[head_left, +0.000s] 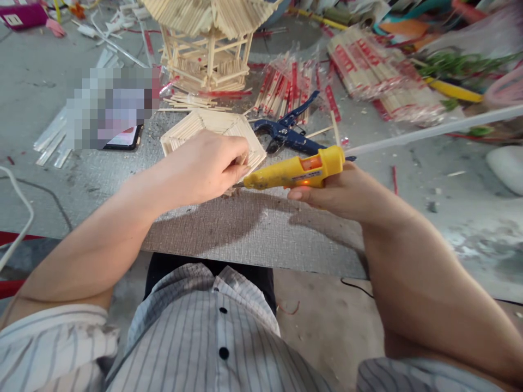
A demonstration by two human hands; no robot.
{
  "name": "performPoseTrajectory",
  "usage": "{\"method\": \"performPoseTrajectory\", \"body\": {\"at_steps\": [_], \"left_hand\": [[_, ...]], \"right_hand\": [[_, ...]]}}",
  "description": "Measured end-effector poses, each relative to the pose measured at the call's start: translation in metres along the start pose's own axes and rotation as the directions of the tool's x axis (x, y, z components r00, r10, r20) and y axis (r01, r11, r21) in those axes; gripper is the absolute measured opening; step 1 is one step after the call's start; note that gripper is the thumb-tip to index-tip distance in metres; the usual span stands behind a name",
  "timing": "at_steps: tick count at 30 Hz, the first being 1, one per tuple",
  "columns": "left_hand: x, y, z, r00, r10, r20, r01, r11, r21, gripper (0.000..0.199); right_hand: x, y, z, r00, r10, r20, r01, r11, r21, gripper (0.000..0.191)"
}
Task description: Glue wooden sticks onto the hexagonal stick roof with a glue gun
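Observation:
My right hand (330, 193) grips a yellow hot glue gun (294, 170), with a long translucent glue stick (433, 130) coming out of its back. The gun's small light glows orange and its nozzle points left. Over a flat six-sided frame of wooden sticks (196, 124) lies my left hand (216, 163), fingers curled and pinched close to the nozzle. What those fingers hold, if anything, is hidden. The frame lies on the grey textured table near its front edge.
A wooden-stick pavilion model (208, 54) stands behind the frame. Blue cutters (288, 133), loose sticks (192, 102) and wrapped stick bundles (363, 62) lie around it. At left are a phone (122, 139) and clear glue sticks (55, 136).

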State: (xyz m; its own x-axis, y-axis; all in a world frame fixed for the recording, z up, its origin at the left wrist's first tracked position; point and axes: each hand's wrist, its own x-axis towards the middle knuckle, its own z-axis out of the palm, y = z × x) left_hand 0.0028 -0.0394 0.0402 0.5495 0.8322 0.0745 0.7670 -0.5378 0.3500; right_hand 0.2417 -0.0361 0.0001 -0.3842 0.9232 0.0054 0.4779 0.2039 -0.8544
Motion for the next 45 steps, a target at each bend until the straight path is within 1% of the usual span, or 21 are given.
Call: {"method": "performPoseTrajectory", "body": {"at_steps": [2, 3, 4, 6, 7, 8, 10, 11, 12, 14, 16, 18, 21, 24, 28, 31, 37, 41, 45], "left_hand": [[0.001, 0.001, 0.0, 1.0, -0.006, -0.001, 0.006, 1.0, -0.006, 0.027], [0.001, 0.001, 0.0, 1.0, -0.005, -0.002, 0.005, 1.0, -0.008, 0.027], [0.001, 0.002, 0.001, 1.0, 0.0, -0.004, 0.0, 1.0, -0.009, 0.026], [0.002, 0.002, 0.001, 1.0, 0.011, -0.009, -0.011, 1.0, -0.009, 0.024], [0.002, 0.002, 0.002, 1.0, 0.017, -0.012, -0.017, 1.0, -0.009, 0.023], [0.002, 0.002, 0.002, 1.0, 0.023, -0.017, -0.023, 1.0, -0.009, 0.022], [0.002, 0.002, 0.002, 0.999, 0.036, -0.024, -0.036, 0.999, -0.01, 0.022], [0.002, 0.003, 0.002, 0.999, 0.041, -0.024, -0.042, 0.999, -0.011, 0.022], [0.002, 0.003, 0.002, 0.999, 0.046, -0.026, -0.047, 0.999, -0.013, 0.023], [0.002, 0.004, 0.001, 0.998, 0.056, -0.026, -0.057, 0.998, -0.023, 0.024], [0.002, 0.005, 0.001, 0.998, 0.063, -0.02, -0.064, 0.997, -0.039, 0.025], [0.001, 0.006, 0.001, 0.998, 0.065, -0.01, -0.066, 0.996, -0.052, 0.025], [0.002, 0.005, 0.001, 0.996, 0.083, -0.018, -0.084, 0.995, -0.06, 0.025], [0.003, 0.004, 0.003, 0.994, 0.108, -0.034, -0.11, 0.992, -0.058, 0.024], [0.005, 0.002, 0.005, 0.99, 0.131, -0.059, -0.135, 0.989, -0.062, 0.023], [0.005, 0.002, 0.006, 0.991, 0.12, -0.052, -0.122, 0.991, -0.057, 0.024], [0.006, 0.004, 0.004, 0.992, 0.125, -0.033, -0.127, 0.99, -0.055, 0.024], [0.006, 0.005, 0.004, 0.993, 0.117, -0.028, -0.118, 0.992, -0.034, 0.024], [0.006, 0.005, 0.004, 0.993, 0.119, -0.022, -0.119, 0.992, -0.033, 0.024]], "right_hand": [[-0.003, 0.005, -0.001, 0.999, 0.021, 0.035, -0.023, 0.998, 0.054, 0.035], [-0.004, 0.006, -0.002, 0.999, 0.009, 0.052, -0.012, 0.998, 0.058, 0.036], [-0.007, 0.007, -0.004, 0.998, -0.039, 0.043, 0.038, 0.999, 0.025, 0.036], [-0.014, 0.005, -0.006, 0.981, -0.189, 0.044, 0.193, 0.972, -0.137, 0.034], [-0.018, 0.002, -0.006, 0.965, -0.255, 0.06, 0.262, 0.93, -0.256, 0.031], [-0.024, -0.001, -0.005, 0.949, -0.302, 0.085, 0.311, 0.865, -0.395, 0.027], [-0.036, -0.009, 0.0, 0.93, -0.343, 0.134, 0.345, 0.682, -0.645, 0.022], [-0.043, -0.013, 0.005, 0.911, -0.383, 0.149, 0.365, 0.585, -0.725, 0.023], [-0.049, -0.016, 0.01, 0.897, -0.411, 0.163, 0.374, 0.509, -0.775, 0.024], [-0.06, -0.022, 0.021, 0.879, -0.456, 0.136, 0.341, 0.405, -0.848, 0.029], [-0.067, -0.027, 0.032, 0.872, -0.478, 0.107, 0.298, 0.346, -0.89, 0.034], [-0.07, -0.031, 0.041, 0.864, -0.492, 0.108, 0.288, 0.306, -0.907, 0.036], [-0.073, -0.033, 0.05, 0.865, -0.493, 0.095, 0.257, 0.271, -0.927, 0.032], [-0.075, -0.034, 0.057, 0.876, -0.479, 0.058, 0.209, 0.267, -0.941, 0.024], [-0.076, -0.036, 0.062, 0.876, -0.481, 0.05, 0.199, 0.265, -0.944, 0.018], [-0.074, -0.039, 0.065, 0.873, -0.485, 0.04, 0.178, 0.243, -0.954, 0.014], [-0.072, -0.041, 0.07, 0.884, -0.466, 0.019, 0.148, 0.242, -0.959, 0.014], [-0.071, -0.042, 0.073, 0.891, -0.453, 0.008, 0.116, 0.211, -0.971, 0.016], [-0.07, -0.045, 0.076, 0.884, -0.468, 0.0, 0.102, 0.194, -0.976, 0.017]]}}
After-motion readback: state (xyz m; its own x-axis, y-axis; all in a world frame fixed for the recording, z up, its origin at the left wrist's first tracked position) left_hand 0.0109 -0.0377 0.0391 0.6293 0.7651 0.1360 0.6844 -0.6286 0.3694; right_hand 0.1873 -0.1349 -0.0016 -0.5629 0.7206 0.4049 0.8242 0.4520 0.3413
